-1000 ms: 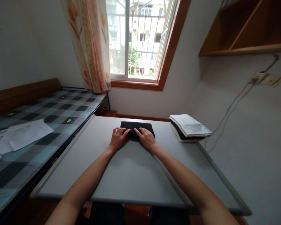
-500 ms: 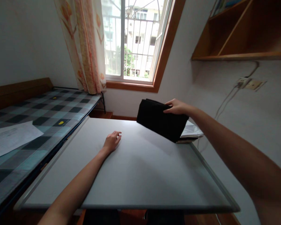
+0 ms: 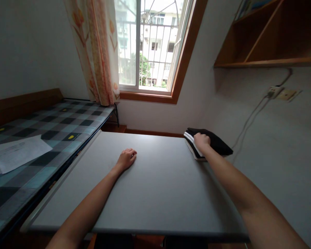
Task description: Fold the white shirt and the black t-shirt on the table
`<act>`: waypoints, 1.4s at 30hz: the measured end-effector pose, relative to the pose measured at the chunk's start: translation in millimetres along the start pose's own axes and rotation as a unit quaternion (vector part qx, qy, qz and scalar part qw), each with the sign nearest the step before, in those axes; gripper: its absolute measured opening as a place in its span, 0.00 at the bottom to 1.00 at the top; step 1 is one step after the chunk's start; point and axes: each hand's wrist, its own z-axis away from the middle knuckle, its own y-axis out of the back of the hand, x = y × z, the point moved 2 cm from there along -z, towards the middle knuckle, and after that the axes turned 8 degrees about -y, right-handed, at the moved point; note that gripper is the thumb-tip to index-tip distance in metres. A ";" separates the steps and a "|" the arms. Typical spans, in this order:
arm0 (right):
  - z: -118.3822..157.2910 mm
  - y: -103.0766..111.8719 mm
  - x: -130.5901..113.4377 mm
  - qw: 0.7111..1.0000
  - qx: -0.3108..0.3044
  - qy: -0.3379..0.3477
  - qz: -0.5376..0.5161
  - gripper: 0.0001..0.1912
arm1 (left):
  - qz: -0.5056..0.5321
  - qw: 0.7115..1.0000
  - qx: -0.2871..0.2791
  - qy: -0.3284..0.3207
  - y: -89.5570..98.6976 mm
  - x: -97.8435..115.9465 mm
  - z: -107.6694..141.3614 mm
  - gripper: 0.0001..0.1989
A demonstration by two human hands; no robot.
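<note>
A folded black cloth (image 3: 219, 143) lies on top of a small stack of folded cloths at the far right corner of the table (image 3: 155, 193). Beneath it show the edges of a white cloth (image 3: 189, 135) and other dark and pale layers. My right hand (image 3: 202, 141) is closed at the left side of the black cloth, its fingertips hidden against the pile. My left hand (image 3: 126, 158) rests on the tabletop left of centre, fingers loosely bent and slightly apart, with nothing in it.
To the left is a bed with a checked mattress (image 3: 75, 121) and white papers (image 3: 23, 152) on it. A curtain (image 3: 101, 52) hangs beside the barred window (image 3: 155, 48). On the right wall are a wooden shelf (image 3: 261, 64) and a socket with cables (image 3: 274, 91).
My right hand has carried the black cloth right and down from above the table onto the stack. My left hand stays in about the same place on the tabletop.
</note>
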 end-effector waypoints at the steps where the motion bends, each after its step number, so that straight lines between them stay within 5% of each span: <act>1: 6.0 -14.7 -1.8 1.000 0.002 -0.006 0.014 0.28 | 0.000 1.000 -0.002 0.002 0.0 0.2 -0.2 0.09; 5: 18.7 -38.0 0.4 0.998 0.064 0.003 0.020 0.28 | -0.004 1.000 -0.011 0.015 0.8 1.7 -0.6 0.10; 12: 14.6 -30.8 9.8 0.999 0.035 0.002 0.006 0.28 | -0.003 1.000 -0.012 0.009 -0.3 0.0 0.5 0.10; 16: 13.1 -32.8 12.0 0.997 0.077 0.023 0.001 0.37 | -0.010 1.000 -0.011 0.004 -2.1 -1.1 0.6 0.11; 21: 10.0 -47.0 15.7 0.999 -0.034 0.019 -0.021 0.49 | -0.019 1.000 -0.017 0.005 -2.5 -1.2 0.7 0.10; 24: 17.3 -44.4 8.3 0.999 0.011 0.035 -0.020 0.44 | -0.021 1.000 -0.021 0.005 -3.1 -1.4 0.5 0.10; 28: 49.3 -47.5 -23.5 0.979 0.110 0.157 -0.069 0.29 | -0.022 1.000 -0.022 0.005 -3.5 -1.5 -0.3 0.10; 35: 117.2 -105.0 -83.8 0.966 -0.011 0.195 -0.172 0.31 | -0.061 0.997 -0.043 -0.012 -4.6 6.1 6.4 0.14; 42: 120.4 -116.5 -86.6 0.974 -0.080 0.135 -0.164 0.36 | -0.159 0.980 -0.094 0.069 -10.3 15.1 12.0 0.33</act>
